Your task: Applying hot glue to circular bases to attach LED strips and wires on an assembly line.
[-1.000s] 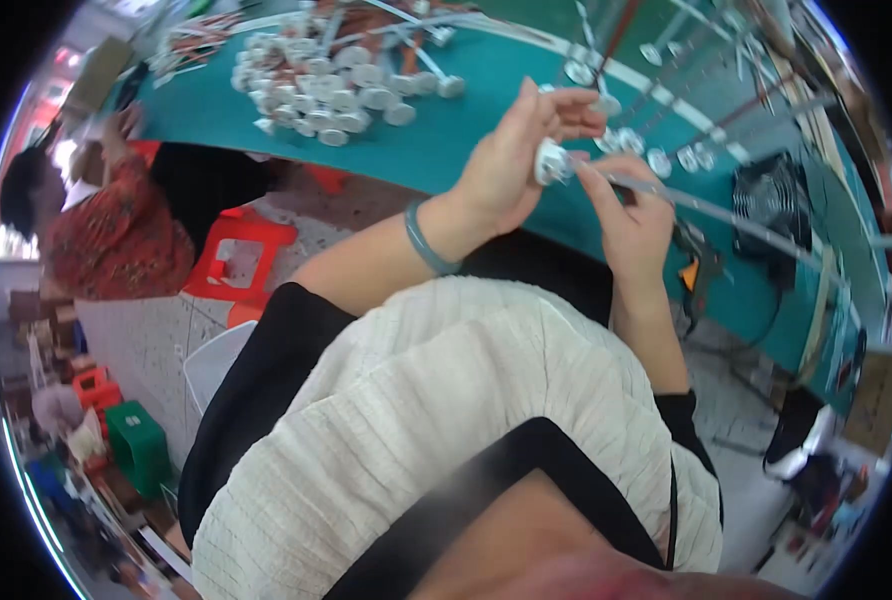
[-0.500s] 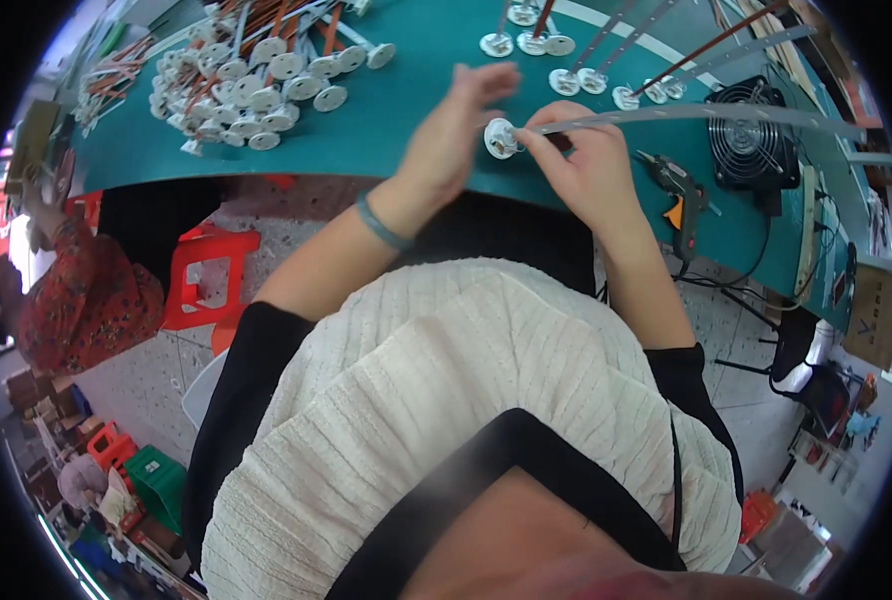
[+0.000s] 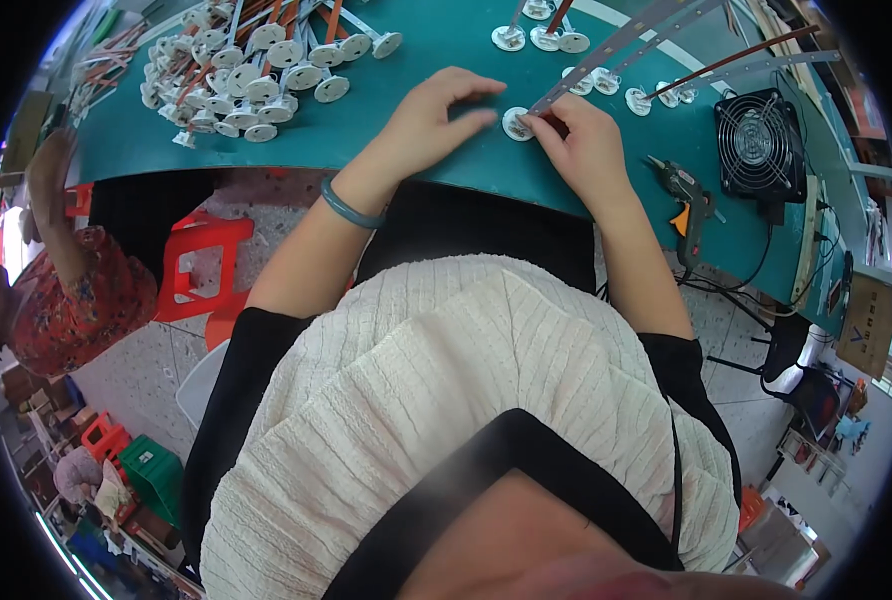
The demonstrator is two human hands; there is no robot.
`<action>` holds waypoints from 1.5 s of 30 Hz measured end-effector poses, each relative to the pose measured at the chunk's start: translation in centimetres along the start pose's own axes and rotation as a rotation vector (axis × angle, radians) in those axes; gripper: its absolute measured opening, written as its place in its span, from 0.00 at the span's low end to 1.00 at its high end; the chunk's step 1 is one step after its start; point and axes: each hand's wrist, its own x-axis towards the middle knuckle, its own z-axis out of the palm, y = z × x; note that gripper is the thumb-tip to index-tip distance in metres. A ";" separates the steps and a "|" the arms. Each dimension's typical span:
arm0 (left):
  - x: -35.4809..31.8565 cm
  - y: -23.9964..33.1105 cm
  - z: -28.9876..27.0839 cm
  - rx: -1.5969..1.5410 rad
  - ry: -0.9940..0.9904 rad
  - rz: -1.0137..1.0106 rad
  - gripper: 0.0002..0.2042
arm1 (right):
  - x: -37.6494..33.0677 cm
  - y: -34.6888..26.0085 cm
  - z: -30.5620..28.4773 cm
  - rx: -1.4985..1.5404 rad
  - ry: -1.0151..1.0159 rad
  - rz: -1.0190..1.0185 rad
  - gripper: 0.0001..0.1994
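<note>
My right hand [image 3: 588,148] pinches the foot of a grey dotted strip [image 3: 603,57] just above its white round base [image 3: 515,124]. The base rests on the green table near its front edge, and the strip rises from it, leaning up and to the right. My left hand [image 3: 424,122] is just left of the base, holding nothing, thumb and fingers apart. Behind my right hand stand several similar strips on white discs, among them a brown strip [image 3: 736,68]. Part of the held strip's foot is hidden by my fingers.
A large pile of white discs with stems [image 3: 256,85] covers the table's far left. A glue gun [image 3: 688,205] and a black fan [image 3: 761,145] are at the right, with cables nearby. Another person [image 3: 76,290] sits at the left beside a red stool [image 3: 206,265].
The held strip has swung from lying out to the right to standing up, its base now on the table. My left hand has drawn back slightly left.
</note>
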 end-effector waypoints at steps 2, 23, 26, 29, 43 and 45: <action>0.1 0.0 0.2 0.481 -0.052 0.301 0.22 | -0.2 0.3 0.1 0.058 0.030 -0.028 0.08; 1.5 0.9 1.5 0.010 -0.119 -0.006 0.06 | -0.7 0.4 -1.8 0.108 0.067 -0.152 0.05; 1.7 1.3 0.2 -0.240 0.030 0.007 0.09 | 0.1 0.8 -1.4 -0.005 0.018 -0.150 0.06; 1.4 1.9 -2.5 -0.442 0.156 -0.031 0.11 | 0.5 1.1 -0.7 -0.027 -0.004 -0.123 0.07; -1.3 4.3 -1.5 -0.530 0.090 -0.137 0.14 | -0.7 0.6 -1.1 0.188 -0.003 0.074 0.13; -0.6 5.1 -0.7 -0.320 0.074 -0.062 0.18 | -0.6 0.4 -1.3 0.201 0.017 0.095 0.14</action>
